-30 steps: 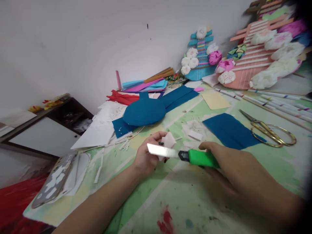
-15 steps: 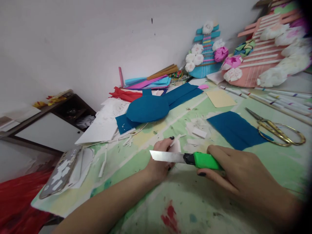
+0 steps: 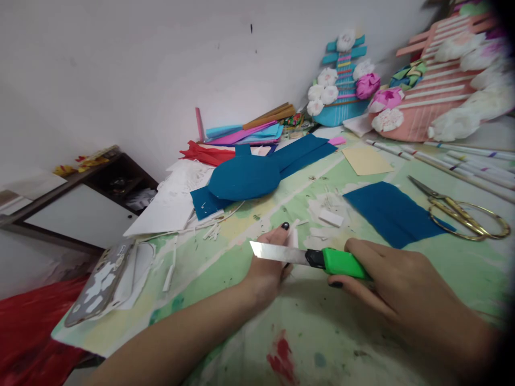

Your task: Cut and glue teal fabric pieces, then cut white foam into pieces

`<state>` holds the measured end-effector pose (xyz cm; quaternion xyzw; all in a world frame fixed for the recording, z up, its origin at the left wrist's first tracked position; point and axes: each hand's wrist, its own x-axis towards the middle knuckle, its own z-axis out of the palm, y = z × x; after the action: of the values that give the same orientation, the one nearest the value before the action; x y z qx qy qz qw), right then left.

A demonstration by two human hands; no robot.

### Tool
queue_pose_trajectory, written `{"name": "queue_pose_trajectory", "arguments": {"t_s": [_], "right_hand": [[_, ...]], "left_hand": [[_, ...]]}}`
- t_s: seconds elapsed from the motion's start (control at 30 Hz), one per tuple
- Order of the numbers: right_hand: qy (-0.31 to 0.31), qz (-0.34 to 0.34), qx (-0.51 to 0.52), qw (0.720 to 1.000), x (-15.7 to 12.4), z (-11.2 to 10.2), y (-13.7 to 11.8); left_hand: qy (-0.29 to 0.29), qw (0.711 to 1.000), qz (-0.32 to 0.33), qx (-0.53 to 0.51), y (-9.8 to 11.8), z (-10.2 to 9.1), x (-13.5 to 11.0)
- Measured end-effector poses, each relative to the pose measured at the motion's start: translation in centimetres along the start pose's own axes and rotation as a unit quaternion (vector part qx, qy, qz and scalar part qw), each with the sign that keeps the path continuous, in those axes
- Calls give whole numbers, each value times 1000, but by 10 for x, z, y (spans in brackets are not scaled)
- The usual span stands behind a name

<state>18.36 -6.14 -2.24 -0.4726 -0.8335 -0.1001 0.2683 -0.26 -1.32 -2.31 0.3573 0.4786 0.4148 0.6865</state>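
My right hand (image 3: 386, 281) grips a green utility knife (image 3: 340, 261) whose long steel blade (image 3: 277, 252) points left, level above the table. My left hand (image 3: 269, 264) sits just behind the blade, its fingers pinched on a small white foam piece (image 3: 293, 237) that is mostly hidden by the blade and thumb. Both hands hover over the paint-stained green table (image 3: 306, 332). White foam scraps (image 3: 330, 217) lie right beyond the hands.
A blue felt rectangle (image 3: 392, 214) lies right of the hands, gold scissors (image 3: 462, 214) further right, long white sticks (image 3: 454, 161) behind. A blue felt shape (image 3: 245, 177), white sheets (image 3: 169, 209), coloured paper (image 3: 245, 134) and flower-decorated crafts (image 3: 341, 75) fill the back. A phone (image 3: 100, 281) lies near the left edge.
The white piece has turned edge-on and sunk behind the blade. The knife has stayed level and shifted slightly right; my left fingers have closed tighter on the piece.
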Motion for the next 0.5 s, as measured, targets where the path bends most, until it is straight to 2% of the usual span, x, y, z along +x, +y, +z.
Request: {"name": "queue_pose_trajectory", "arguments": {"t_s": [0.23,0.5], "right_hand": [[2,-1,7,1000,1,-1,-2],[-4,-6,18,1000,1,-1,-4]], "left_hand": [[-3,999,45,-5,-2,1,0],[7,993,110,46,-1,2,-2]]}}
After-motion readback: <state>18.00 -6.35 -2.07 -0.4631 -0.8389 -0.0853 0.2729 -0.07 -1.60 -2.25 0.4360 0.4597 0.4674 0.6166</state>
